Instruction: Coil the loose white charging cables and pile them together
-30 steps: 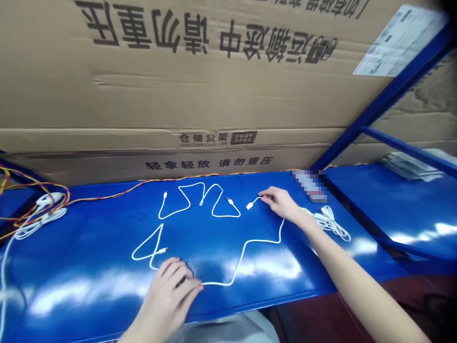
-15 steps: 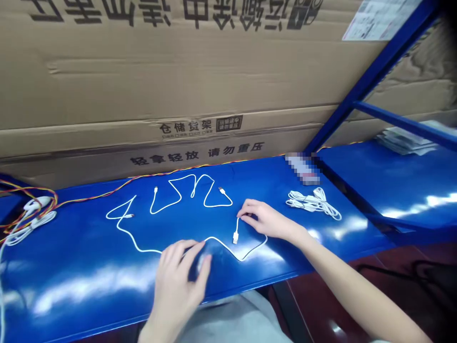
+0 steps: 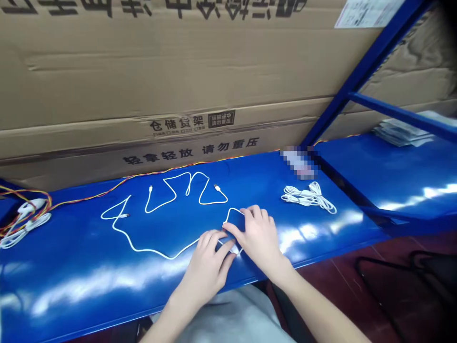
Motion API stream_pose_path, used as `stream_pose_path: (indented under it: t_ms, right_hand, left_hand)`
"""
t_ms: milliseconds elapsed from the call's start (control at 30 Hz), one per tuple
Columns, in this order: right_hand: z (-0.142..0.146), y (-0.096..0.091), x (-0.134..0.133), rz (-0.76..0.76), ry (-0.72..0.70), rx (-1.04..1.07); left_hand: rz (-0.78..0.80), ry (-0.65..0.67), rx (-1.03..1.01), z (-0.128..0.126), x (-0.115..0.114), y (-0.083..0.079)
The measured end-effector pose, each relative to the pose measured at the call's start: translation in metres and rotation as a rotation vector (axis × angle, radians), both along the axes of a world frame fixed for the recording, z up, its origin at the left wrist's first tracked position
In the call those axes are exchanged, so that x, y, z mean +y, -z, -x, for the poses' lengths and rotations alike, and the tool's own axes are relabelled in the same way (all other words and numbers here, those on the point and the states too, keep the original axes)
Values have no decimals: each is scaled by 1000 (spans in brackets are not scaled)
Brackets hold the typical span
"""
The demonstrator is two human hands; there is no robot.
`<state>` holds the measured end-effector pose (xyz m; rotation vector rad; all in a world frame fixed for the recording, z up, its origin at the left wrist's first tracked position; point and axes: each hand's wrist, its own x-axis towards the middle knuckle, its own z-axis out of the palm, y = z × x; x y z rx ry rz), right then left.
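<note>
A long white USB cable (image 3: 143, 249) lies in bends on the blue shelf, running from a small plug at the left to my hands. My left hand (image 3: 209, 264) has its fingers and thumb curled around a stretch of it near the shelf's front edge. Close beside, my right hand (image 3: 260, 236) grips the cable's right end, its thumb by the connector and its fingers over a small loop. The hands nearly touch and partly hide the cable between them. Behind them rests a second white USB cable (image 3: 175, 194), laid in waves with both plugs showing.
A bundled white cable (image 3: 310, 196) lies to the right, in front of a blurred-out item (image 3: 300, 163). Yellow and red wires (image 3: 103, 194) run along the back to a tangle with a white cable at left. Large cardboard (image 3: 171, 71) stands behind; a blue post (image 3: 364, 76) rises at right.
My left hand has slid right along the cable, and my right hand has come left and down to meet it. The cable's right end has been drawn in; the view has shifted slightly.
</note>
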<state>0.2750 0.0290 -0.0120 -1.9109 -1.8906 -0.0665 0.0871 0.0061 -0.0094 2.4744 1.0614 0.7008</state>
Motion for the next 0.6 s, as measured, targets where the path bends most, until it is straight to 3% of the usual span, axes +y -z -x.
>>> stream_pose_path:
  t_ms: [167, 267, 400, 600]
  right_hand:
    - [6, 0, 13, 48, -39, 71]
    - [-13, -4, 14, 162, -215, 200]
    - [-33, -8, 8, 148, -452, 316]
    - [-32, -16, -6, 195, -693, 335]
  left_hand:
    - [-26, -77, -114, 5, 0, 6]
    - [-27, -116, -114, 18, 4, 7]
    - [-1, -110, -83, 36, 12, 4]
    - [-9, -73, -42, 43, 28, -3]
